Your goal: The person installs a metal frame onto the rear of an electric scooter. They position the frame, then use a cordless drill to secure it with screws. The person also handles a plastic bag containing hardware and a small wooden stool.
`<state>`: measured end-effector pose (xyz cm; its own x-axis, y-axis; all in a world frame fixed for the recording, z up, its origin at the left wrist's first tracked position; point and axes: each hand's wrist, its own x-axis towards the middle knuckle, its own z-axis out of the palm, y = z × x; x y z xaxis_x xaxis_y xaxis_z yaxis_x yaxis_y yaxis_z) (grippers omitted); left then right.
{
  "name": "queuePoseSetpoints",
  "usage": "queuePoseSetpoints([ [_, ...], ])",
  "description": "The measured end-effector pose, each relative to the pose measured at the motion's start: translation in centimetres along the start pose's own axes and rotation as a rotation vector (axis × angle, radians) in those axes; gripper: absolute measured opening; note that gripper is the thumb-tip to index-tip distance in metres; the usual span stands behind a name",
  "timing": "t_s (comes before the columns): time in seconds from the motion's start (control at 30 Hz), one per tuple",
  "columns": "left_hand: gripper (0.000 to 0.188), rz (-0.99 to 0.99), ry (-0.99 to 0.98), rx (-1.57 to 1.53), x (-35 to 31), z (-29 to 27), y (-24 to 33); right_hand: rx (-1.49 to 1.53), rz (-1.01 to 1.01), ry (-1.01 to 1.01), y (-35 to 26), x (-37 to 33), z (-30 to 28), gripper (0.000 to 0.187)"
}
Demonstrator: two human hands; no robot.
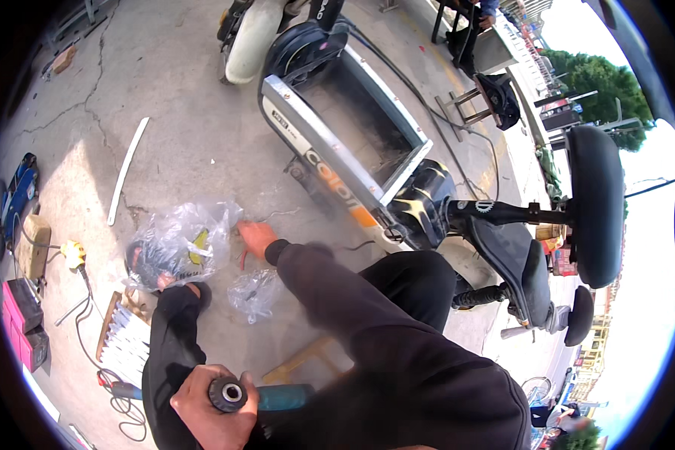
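My left hand [211,420] is wrapped round a teal power drill [283,397], its bare black chuck [227,394] pointing up. Farther forward, my right hand [256,238] is closed at the edge of a large clear plastic bag [180,225], its fingertips partly hidden. A yellow-green item [199,247] and dark things show through the bag. A thin red piece [243,259] pokes out just below my right hand. Closer to me on the concrete lies a smaller clear bag [253,295], its contents too small to tell.
An electric scooter [337,187] with an open metal-framed tray stands ahead to the right. Leftward are a white slatted piece [126,341], a yellow plug [73,253] with cable, a pink-and-black toolbox [26,322] and a blue tool [21,187]. A white strip [127,171] lies ahead.
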<state>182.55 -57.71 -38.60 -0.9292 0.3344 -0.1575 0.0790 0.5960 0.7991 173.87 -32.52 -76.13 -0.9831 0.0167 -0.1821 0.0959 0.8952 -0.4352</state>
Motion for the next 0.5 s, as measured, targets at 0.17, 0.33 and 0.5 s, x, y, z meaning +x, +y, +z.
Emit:
queuePoseSetpoints([
  [0.17,0.025,0.098,-0.017,-0.096,-0.6,1.6,1.9,0.277,0.05,-0.265,-1.7,-2.9,-10.3,0.02],
  [0.33,0.019,0.069,-0.216,-0.396,-3.1,6.2,-0.5,1.333,0.258,-0.007,-11.2,-16.2,-23.7,0.012],
  [0.5,0.025,-0.116,-0.327,-0.601,-10.4,12.3,-1.8,1.303,0.008,0.15,-14.9,-29.0,-27.0,0.018],
])
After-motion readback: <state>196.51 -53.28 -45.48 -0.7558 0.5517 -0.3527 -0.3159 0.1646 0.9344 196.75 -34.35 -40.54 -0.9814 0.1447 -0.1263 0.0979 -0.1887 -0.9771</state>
